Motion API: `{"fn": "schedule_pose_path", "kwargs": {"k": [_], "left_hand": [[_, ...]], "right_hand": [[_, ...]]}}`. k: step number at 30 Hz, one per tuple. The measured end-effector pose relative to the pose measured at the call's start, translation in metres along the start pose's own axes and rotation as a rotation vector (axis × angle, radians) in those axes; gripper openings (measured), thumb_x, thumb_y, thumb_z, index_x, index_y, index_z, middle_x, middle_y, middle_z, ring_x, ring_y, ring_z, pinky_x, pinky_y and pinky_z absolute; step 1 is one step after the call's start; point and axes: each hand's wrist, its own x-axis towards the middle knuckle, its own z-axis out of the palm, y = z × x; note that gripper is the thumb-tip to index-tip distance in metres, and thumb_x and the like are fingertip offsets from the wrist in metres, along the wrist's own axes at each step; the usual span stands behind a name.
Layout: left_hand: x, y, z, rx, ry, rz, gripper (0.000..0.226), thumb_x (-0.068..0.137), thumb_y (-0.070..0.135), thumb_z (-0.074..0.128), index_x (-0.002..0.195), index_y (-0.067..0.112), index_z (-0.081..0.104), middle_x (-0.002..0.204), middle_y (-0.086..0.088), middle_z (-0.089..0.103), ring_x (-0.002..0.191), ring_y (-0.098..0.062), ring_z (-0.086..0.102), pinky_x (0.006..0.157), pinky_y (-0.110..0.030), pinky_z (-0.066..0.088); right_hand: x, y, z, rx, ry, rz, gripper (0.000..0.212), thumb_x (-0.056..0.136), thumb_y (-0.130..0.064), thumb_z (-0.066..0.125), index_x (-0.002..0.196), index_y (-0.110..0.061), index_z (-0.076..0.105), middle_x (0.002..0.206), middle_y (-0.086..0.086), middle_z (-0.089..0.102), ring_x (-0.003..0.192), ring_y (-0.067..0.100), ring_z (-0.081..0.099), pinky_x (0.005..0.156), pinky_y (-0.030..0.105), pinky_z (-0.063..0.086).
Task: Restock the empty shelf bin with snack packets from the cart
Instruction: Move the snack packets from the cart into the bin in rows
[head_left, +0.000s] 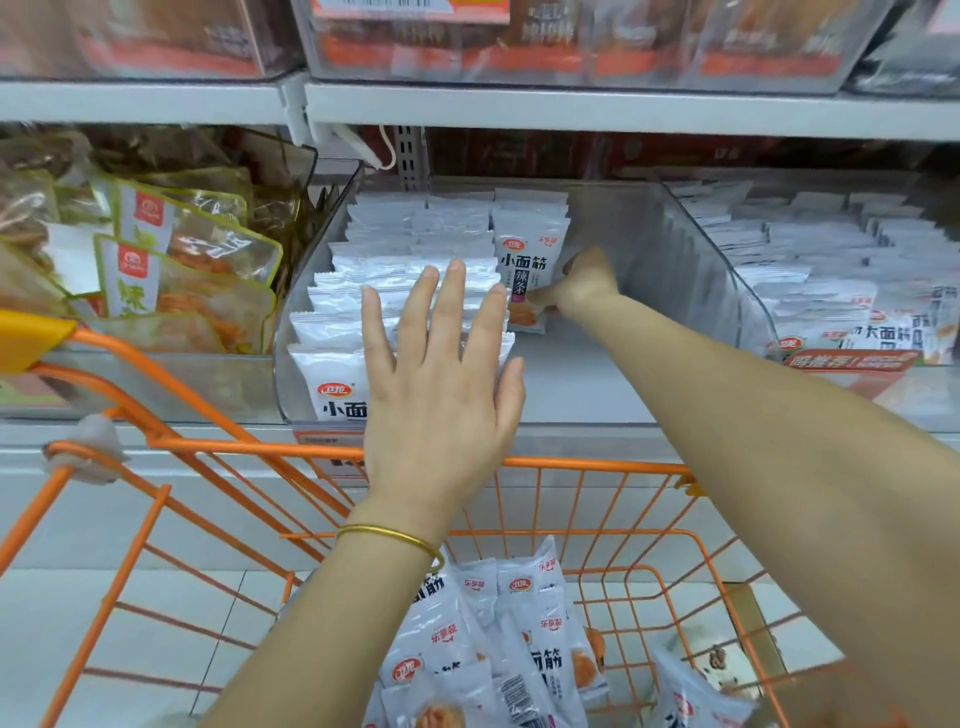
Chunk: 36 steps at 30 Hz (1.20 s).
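Observation:
A clear plastic shelf bin (691, 270) holds two rows of upright white snack packets (358, 291) on its left side; its right side is bare. My right hand (584, 280) reaches deep into the bin and grips an upright white packet (527, 260) at the back of a third row. My left hand (441, 389) hovers flat, fingers spread, in front of the packed rows and holds nothing. Below, the orange wire cart (587, 467) contains several loose white packets (498, 644).
Left of the bin sits another bin with green and clear snack bags (171, 260). On the right, a neighbouring bin (841, 280) is full of similar white packets. A shelf (571, 106) with more goods runs overhead. The cart handle (31, 338) is at far left.

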Motion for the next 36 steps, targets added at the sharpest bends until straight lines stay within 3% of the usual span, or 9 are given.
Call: {"fn": "schedule_pose_path", "kwargs": {"k": [4, 7, 9, 13, 18, 24, 29, 32, 36], "left_hand": [[-0.001, -0.001, 0.0, -0.025, 0.026, -0.003, 0.047, 0.091, 0.033, 0.038, 0.132, 0.013, 0.049, 0.142, -0.013, 0.044, 0.134, -0.03, 0.035, 0.114, -0.056, 0.01], [0.002, -0.001, -0.004, -0.08, 0.054, -0.014, 0.044, 0.09, 0.028, 0.037, 0.127, 0.01, 0.052, 0.138, -0.012, 0.048, 0.131, -0.029, 0.038, 0.114, -0.056, 0.012], [0.002, 0.001, -0.011, -0.097, 0.075, -0.003, 0.042, 0.089, 0.024, 0.039, 0.125, 0.008, 0.052, 0.136, -0.012, 0.049, 0.129, -0.029, 0.038, 0.113, -0.057, 0.013], [-0.017, 0.018, -0.035, -0.136, 0.048, 0.048, 0.039, 0.085, 0.018, 0.044, 0.122, 0.009, 0.054, 0.133, -0.012, 0.051, 0.128, -0.031, 0.04, 0.113, -0.056, 0.014], [-0.047, 0.04, -0.052, -0.248, -0.03, 0.137, 0.035, 0.08, 0.013, 0.049, 0.113, 0.007, 0.058, 0.129, -0.013, 0.053, 0.119, -0.032, 0.042, 0.105, -0.057, 0.029], [-0.062, 0.036, -0.047, -0.327, -0.099, 0.131, 0.036, 0.079, 0.009, 0.052, 0.113, 0.008, 0.06, 0.126, -0.012, 0.055, 0.117, -0.034, 0.045, 0.102, -0.045, 0.031], [-0.065, 0.043, -0.047, -0.37, -0.125, 0.172, 0.03, 0.083, 0.012, 0.051, 0.11, 0.012, 0.063, 0.123, -0.006, 0.059, 0.117, -0.03, 0.044, 0.096, -0.041, 0.031], [-0.067, 0.044, -0.045, -0.41, -0.152, 0.192, 0.023, 0.086, 0.019, 0.05, 0.103, 0.016, 0.066, 0.115, 0.001, 0.062, 0.111, -0.024, 0.045, 0.088, -0.038, 0.031], [-0.064, 0.046, -0.047, -0.598, -0.378, 0.175, 0.035, 0.086, 0.041, 0.043, 0.093, 0.019, 0.069, 0.099, 0.008, 0.066, 0.101, -0.021, 0.052, 0.091, -0.037, 0.035]], "right_hand": [[-0.021, -0.005, -0.025, -0.018, 0.068, -0.059, 0.065, 0.077, -0.012, 0.076, 0.128, 0.002, 0.039, 0.111, 0.012, 0.05, 0.105, 0.026, 0.056, 0.082, 0.031, 0.049], [-0.067, -0.008, -0.055, 0.04, 0.117, -0.206, 0.033, 0.079, -0.009, 0.07, 0.101, -0.009, 0.045, 0.099, 0.012, 0.056, 0.085, 0.023, 0.056, 0.061, 0.027, 0.044], [-0.108, -0.004, -0.072, 0.101, 0.055, -0.281, 0.029, 0.08, -0.004, 0.068, 0.083, -0.018, 0.043, 0.089, 0.009, 0.057, 0.078, 0.025, 0.06, 0.066, 0.031, 0.052], [-0.194, 0.023, -0.096, 0.122, -0.366, -0.279, 0.015, 0.085, 0.004, 0.063, 0.087, -0.008, 0.053, 0.075, 0.011, 0.056, 0.065, 0.026, 0.064, 0.065, 0.039, 0.059], [-0.238, 0.07, -0.079, -0.606, -0.949, -0.22, 0.017, 0.091, -0.025, 0.06, 0.093, -0.009, 0.063, 0.079, 0.002, 0.066, 0.069, 0.015, 0.063, 0.067, 0.031, 0.055], [-0.249, 0.076, -0.076, -1.075, -1.26, -0.073, 0.041, 0.074, -0.047, 0.074, 0.102, -0.018, 0.065, 0.092, -0.009, 0.061, 0.086, 0.014, 0.063, 0.076, 0.03, 0.055], [-0.257, 0.082, -0.067, -1.361, -1.203, -0.297, 0.033, 0.081, -0.035, 0.071, 0.11, -0.021, 0.063, 0.11, -0.005, 0.061, 0.099, 0.02, 0.059, 0.08, 0.033, 0.051], [-0.248, 0.085, -0.072, -1.036, -1.113, -0.261, 0.011, 0.083, -0.018, 0.068, 0.082, -0.018, 0.057, 0.091, 0.0, 0.059, 0.093, 0.025, 0.061, 0.077, 0.038, 0.054], [-0.241, 0.074, -0.096, -0.642, -0.747, -0.345, 0.016, 0.081, -0.014, 0.068, 0.097, -0.014, 0.064, 0.103, 0.005, 0.063, 0.096, 0.023, 0.061, 0.084, 0.04, 0.054]]}}
